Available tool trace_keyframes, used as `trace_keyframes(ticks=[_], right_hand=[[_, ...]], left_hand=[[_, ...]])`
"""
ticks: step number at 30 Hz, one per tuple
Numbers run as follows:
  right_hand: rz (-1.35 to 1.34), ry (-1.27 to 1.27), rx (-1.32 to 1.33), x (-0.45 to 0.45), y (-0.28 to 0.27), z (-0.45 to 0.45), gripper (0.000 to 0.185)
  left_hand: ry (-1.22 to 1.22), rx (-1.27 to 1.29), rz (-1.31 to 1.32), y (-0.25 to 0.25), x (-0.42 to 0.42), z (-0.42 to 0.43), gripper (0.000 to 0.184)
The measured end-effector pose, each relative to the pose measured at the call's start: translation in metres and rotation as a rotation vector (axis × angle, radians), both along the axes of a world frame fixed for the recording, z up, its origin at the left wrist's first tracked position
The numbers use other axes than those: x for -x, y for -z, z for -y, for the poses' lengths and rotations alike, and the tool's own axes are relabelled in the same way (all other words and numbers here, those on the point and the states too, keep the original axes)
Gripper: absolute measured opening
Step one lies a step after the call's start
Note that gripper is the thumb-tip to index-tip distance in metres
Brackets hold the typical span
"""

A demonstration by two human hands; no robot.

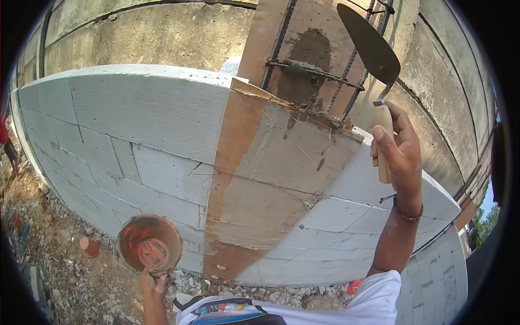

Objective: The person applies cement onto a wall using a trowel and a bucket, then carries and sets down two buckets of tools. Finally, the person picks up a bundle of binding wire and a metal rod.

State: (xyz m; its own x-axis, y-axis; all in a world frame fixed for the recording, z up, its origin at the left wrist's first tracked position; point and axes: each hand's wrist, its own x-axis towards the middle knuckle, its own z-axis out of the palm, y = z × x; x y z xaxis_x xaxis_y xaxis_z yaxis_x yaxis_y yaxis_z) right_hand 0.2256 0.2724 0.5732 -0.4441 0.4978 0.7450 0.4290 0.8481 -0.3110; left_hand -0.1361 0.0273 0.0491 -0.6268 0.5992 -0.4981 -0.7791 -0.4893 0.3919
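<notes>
I see dirt ground [116,295] lower left, orange cup [89,247] on it, blue scrap [24,233] far left, rubble [187,283] lower centre.

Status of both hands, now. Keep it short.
Left hand: closed, holding the bucket at its rim.
Right hand: closed around the handle of the trowel.

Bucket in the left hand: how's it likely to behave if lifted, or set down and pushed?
Probably light: the bucket looks nearly empty, mostly smeared residue inside, and the left hand alone holds it by the rim. Grip may be gritty rather than slick, given that residue. Could wobble or tip if pushed on the rubble-strewn ground.
</notes>
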Motion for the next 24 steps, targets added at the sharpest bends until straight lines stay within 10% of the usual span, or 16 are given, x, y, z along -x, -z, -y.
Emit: trace_keyframes(ticks=[3, 9, 13, 17, 24], right_hand=[[-0.434, -0.089, -0.077, -0.005, 0.015, -0.013, 0.047], [-0.840, -0.310, 0.614, -0.050, 0.021, -0.047, 0.035], [-1.167, -0.312, 0.472, -0.023, 0.023, -0.063, 0.028], [-0.657, -0.297, 0.703, 0.000, 0.030, -0.033, 0.024], [-0.772, -0.162, 0.161, 0.048, 0.113, 0.007, 0.038]], left_hand=[[0.036, 0.009, 0.000, 0.022, 0.025, -0.005, 0.040], [0.049, -0.028, -0.004, 0.003, 0.060, -0.014, 0.043], [-0.019, -0.070, -0.018, -0.003, 0.075, -0.014, 0.045], [-0.077, -0.080, 0.019, -0.005, 0.080, -0.012, 0.046], [-0.087, 0.014, 0.036, 0.011, 0.078, 0.001, 0.043]])
